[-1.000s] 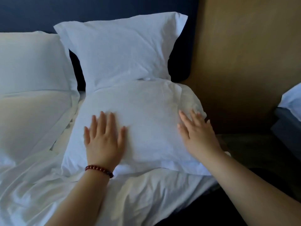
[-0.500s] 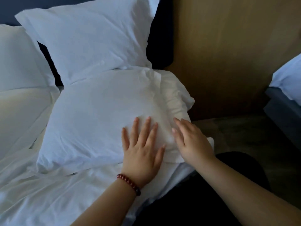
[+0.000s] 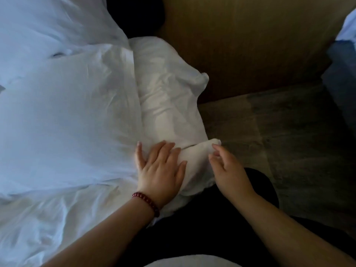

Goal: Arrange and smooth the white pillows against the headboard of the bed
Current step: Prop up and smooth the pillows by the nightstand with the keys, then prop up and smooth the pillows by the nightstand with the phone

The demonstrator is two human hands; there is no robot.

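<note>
A white pillow [image 3: 73, 120] lies flat on the bed, and its open end shows a rumpled inner part [image 3: 169, 97] at the right. A second white pillow [image 3: 48, 26] leans on the dark headboard [image 3: 134, 14] behind it. My left hand [image 3: 161, 168], with a red bead bracelet at the wrist, rests flat with spread fingers on the near right corner of the front pillow. My right hand [image 3: 225, 166] hovers just right of that corner, fingers loosely curled and touching the edge of the fabric flap [image 3: 200, 153].
A rumpled white sheet [image 3: 57, 218] covers the bed at lower left. A wooden wall panel [image 3: 250, 41] stands right of the headboard, above a dark floor [image 3: 279, 135]. Part of another bed [image 3: 344, 60] shows at the far right edge.
The view has closed in on the pillow's right end. My left hand slid right to the near right corner. My right hand lifted off the pillow and moved to the flap's edge.
</note>
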